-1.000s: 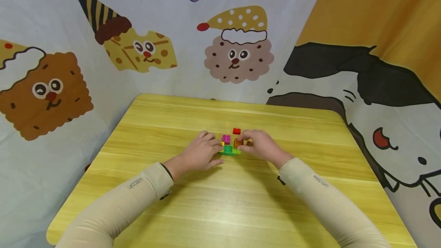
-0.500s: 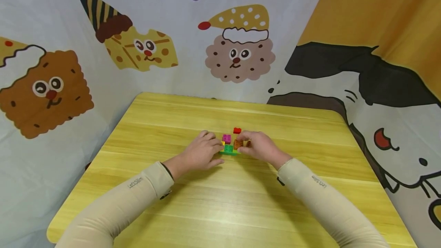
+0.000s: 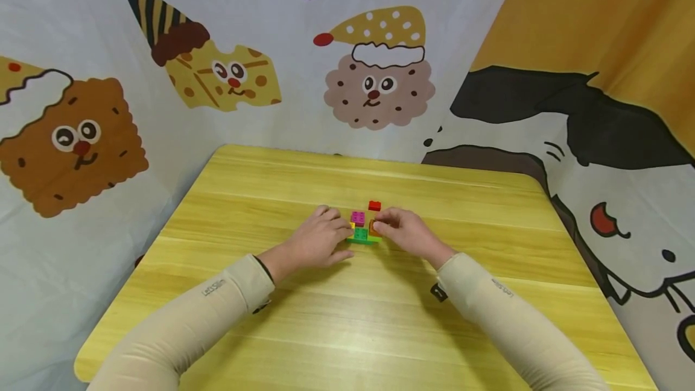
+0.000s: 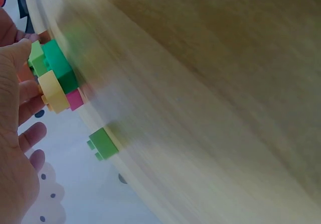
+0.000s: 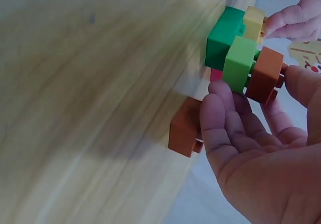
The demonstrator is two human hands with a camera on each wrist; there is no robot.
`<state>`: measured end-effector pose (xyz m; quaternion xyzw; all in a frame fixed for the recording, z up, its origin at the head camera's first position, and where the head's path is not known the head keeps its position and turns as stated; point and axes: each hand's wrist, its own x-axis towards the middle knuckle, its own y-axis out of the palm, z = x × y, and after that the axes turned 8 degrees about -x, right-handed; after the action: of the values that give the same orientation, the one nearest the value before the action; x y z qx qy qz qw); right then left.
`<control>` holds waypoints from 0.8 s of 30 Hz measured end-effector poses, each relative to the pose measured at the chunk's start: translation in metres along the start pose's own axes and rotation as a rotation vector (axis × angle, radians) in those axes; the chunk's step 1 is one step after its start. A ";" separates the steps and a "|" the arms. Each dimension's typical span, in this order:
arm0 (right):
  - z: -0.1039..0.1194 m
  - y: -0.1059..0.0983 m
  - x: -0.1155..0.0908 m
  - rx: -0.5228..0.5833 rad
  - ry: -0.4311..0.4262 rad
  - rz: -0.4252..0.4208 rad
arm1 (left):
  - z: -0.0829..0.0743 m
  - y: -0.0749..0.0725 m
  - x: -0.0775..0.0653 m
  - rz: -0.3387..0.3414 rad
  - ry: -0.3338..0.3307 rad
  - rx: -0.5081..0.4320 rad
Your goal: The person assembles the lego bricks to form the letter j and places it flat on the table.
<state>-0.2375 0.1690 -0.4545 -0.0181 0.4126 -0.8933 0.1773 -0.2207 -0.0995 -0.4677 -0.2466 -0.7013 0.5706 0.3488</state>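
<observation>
One orange brick point(image 5: 265, 73) is pinched (right hand point(image 5: 266, 166))

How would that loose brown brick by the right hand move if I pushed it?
The loose brown brick would probably slide, not roll, because its sides are flat. It likely wouldn't tip from a gentle, low push, since it looks squat. It should feel stiff, judging by its straight edges.

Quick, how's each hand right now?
Left hand: open, touching the yellow brick.
Right hand: touching the stacked brown brick; whether holding it can't be told.
</observation>
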 end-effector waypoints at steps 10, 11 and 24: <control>-0.006 0.003 0.004 0.328 0.113 0.103 | -0.001 0.000 0.000 0.012 -0.012 0.005; -0.007 0.003 0.004 0.347 0.118 0.108 | 0.000 0.000 0.000 0.013 -0.011 0.006; -0.009 0.008 0.007 0.419 0.152 0.120 | 0.000 0.002 0.000 0.007 -0.013 0.007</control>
<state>-0.2435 0.1684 -0.4666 0.1109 0.2307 -0.9461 0.1985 -0.2205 -0.0992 -0.4697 -0.2441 -0.7007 0.5757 0.3434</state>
